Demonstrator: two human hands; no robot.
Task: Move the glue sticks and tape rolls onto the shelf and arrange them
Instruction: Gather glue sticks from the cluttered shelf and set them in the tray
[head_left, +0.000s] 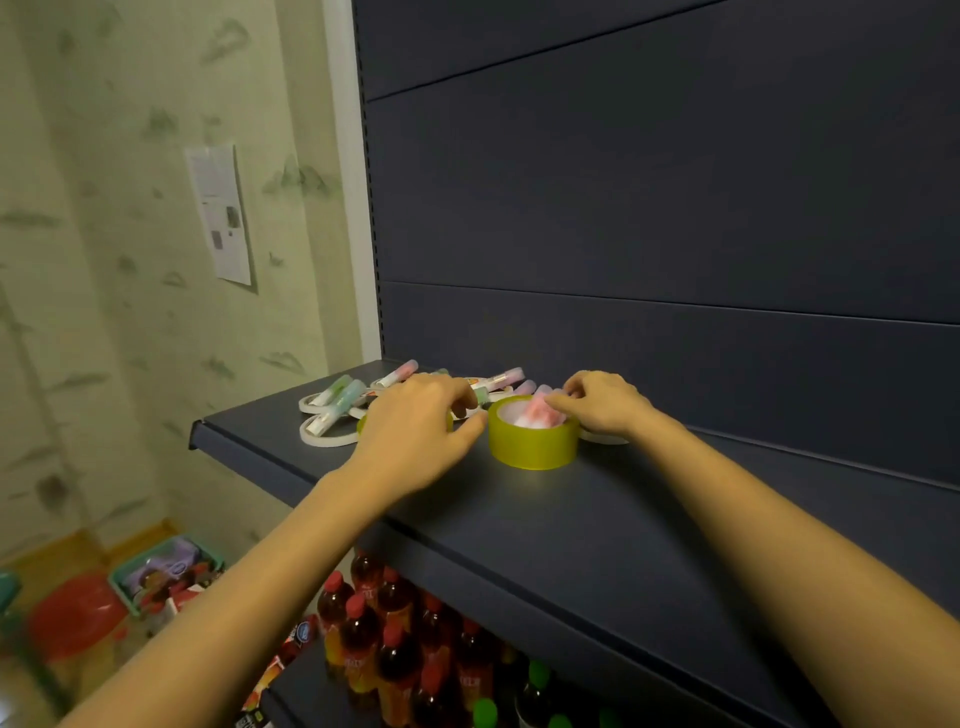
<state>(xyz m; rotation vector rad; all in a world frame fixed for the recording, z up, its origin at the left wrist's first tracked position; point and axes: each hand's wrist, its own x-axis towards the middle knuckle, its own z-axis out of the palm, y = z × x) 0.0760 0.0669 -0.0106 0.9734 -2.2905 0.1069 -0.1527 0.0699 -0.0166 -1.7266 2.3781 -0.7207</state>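
Already most of the moving looks done: the pastel-capped glue sticks (343, 392) and flat white tape rings (324, 441) lie in a loose heap on the dark blue metal shelf (649, 519), crowded into its back left corner, some sticks crossing the rings. A broad yellow-green tape roll (535, 447) lies flat just right of that heap, closer to the shelf's back than to its front edge. The right hand (608, 408) reaches over this roll's far rim, its fingers drawn together and seemingly pinching a pink-and-white glue stick (537, 413) that sits in the roll's hollow core; blur hides the exact grip. The left hand (415, 436) lies over a second yellow tape roll (362, 425), fingers curled down over its far side as if gripping it, and the thumb reaches toward the yellow-green tape roll. What seems left is the arranging itself: sticks lined up, rolls grouped or stacked. Room for that is good, since the shelf runs on bare to the right and toward its front edge, as far as shown. The left end drops off just beyond the white tape rings, so a round stick nudged that way could roll off. The dark ribbed back panel (649, 208) closes the rear, and red-capped bottles (395, 639) stand on the shelf below.
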